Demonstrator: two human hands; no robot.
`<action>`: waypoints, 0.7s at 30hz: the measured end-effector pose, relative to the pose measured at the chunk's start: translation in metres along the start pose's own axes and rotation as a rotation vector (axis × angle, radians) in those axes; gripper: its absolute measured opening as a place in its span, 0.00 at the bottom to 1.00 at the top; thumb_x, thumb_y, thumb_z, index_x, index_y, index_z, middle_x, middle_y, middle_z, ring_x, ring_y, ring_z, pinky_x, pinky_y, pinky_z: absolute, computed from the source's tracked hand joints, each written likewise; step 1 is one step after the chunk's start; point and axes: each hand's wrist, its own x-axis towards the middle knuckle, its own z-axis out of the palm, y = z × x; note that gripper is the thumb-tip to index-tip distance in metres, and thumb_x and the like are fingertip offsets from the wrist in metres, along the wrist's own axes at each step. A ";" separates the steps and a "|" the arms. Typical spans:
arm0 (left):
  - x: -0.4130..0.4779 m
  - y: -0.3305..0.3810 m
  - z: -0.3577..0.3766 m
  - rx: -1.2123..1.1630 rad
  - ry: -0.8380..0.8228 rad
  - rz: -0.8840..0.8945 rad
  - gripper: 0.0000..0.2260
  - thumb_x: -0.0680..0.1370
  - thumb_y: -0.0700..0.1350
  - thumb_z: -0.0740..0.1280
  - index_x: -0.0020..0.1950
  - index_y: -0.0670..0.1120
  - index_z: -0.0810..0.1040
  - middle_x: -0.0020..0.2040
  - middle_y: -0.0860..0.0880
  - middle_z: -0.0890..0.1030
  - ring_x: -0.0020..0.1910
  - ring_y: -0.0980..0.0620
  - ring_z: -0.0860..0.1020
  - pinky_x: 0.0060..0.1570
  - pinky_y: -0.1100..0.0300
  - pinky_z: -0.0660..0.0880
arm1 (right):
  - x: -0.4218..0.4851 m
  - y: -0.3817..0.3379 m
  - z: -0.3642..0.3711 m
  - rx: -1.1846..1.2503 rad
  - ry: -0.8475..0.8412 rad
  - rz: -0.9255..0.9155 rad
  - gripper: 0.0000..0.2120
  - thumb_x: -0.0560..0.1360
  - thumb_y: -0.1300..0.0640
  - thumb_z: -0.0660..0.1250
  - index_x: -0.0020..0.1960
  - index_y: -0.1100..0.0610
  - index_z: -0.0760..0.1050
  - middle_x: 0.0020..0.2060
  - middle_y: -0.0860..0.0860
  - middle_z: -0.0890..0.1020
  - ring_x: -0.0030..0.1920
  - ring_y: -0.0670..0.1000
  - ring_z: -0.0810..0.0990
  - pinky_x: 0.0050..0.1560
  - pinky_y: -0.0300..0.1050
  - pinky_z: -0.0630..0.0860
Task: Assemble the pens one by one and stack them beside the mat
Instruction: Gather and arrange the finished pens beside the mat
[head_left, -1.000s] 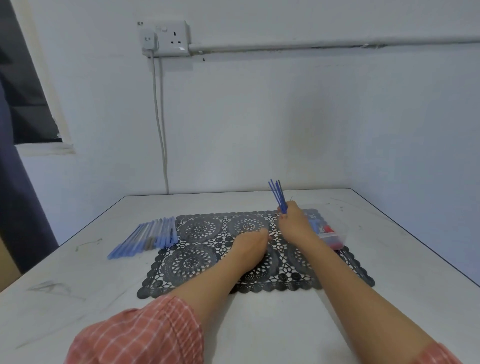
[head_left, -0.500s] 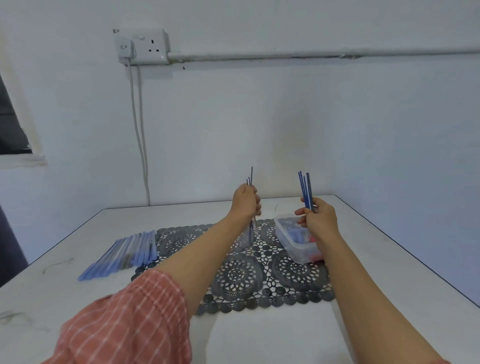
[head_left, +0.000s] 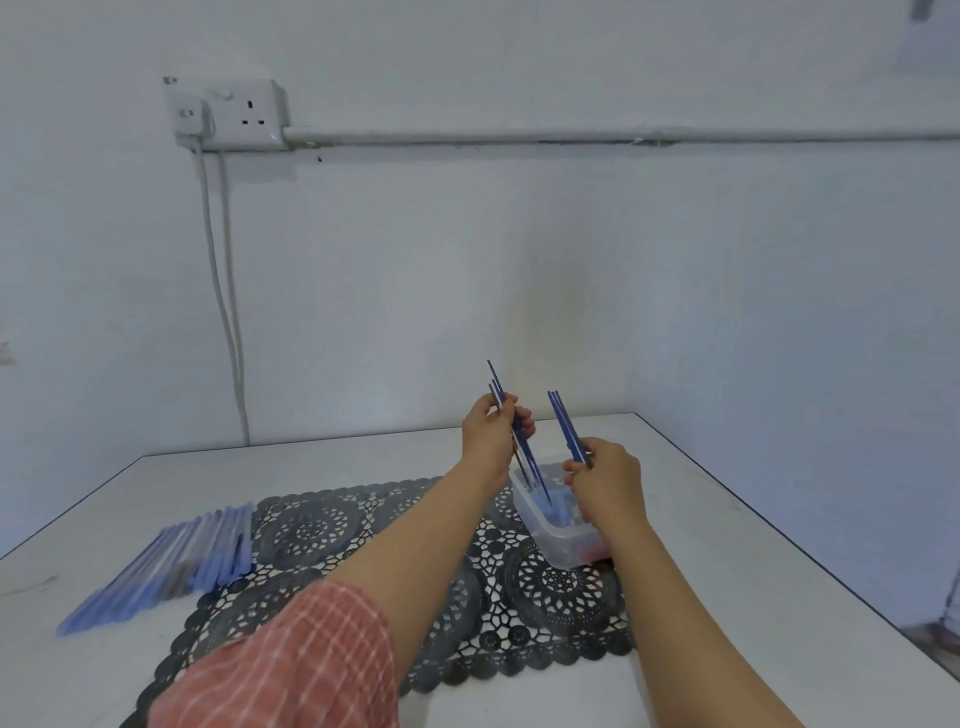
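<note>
Over clear tub (head_left: 551, 545) holding blue parts: left hand (head_left: 491, 437), right hand (head_left: 609, 484) gripping refills (head_left: 495, 378).

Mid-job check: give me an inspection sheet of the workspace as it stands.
Surface: white table, faint scuffs.
Job's things: pens stacked left of the black mat; clear box on the mat's right part.
Clutter: nothing seen.
Hands: left hand grips a few blue refills; right hand grips a bundle; both above the box.
Cables: two white cables hang from the wall socket.
Surroundings: white wall, pipe along it.
</note>
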 end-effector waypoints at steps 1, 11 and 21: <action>-0.001 -0.005 -0.001 0.041 -0.013 -0.003 0.05 0.80 0.36 0.59 0.45 0.41 0.73 0.34 0.44 0.77 0.30 0.51 0.76 0.34 0.61 0.77 | 0.001 0.001 0.000 -0.033 -0.003 -0.011 0.13 0.74 0.69 0.61 0.56 0.62 0.77 0.45 0.57 0.82 0.43 0.53 0.79 0.44 0.45 0.76; -0.001 -0.040 -0.021 0.850 0.034 0.200 0.02 0.75 0.46 0.68 0.45 0.50 0.77 0.43 0.50 0.84 0.44 0.53 0.81 0.47 0.57 0.76 | 0.004 0.005 0.002 -0.174 -0.058 -0.011 0.12 0.74 0.67 0.63 0.57 0.62 0.77 0.50 0.58 0.81 0.48 0.55 0.79 0.43 0.40 0.70; -0.008 -0.051 -0.024 0.828 0.059 0.126 0.10 0.75 0.44 0.69 0.56 0.45 0.78 0.53 0.48 0.82 0.51 0.54 0.79 0.48 0.65 0.71 | 0.004 0.003 0.002 -0.210 -0.062 0.009 0.15 0.74 0.65 0.64 0.60 0.61 0.76 0.54 0.57 0.81 0.53 0.56 0.79 0.50 0.42 0.72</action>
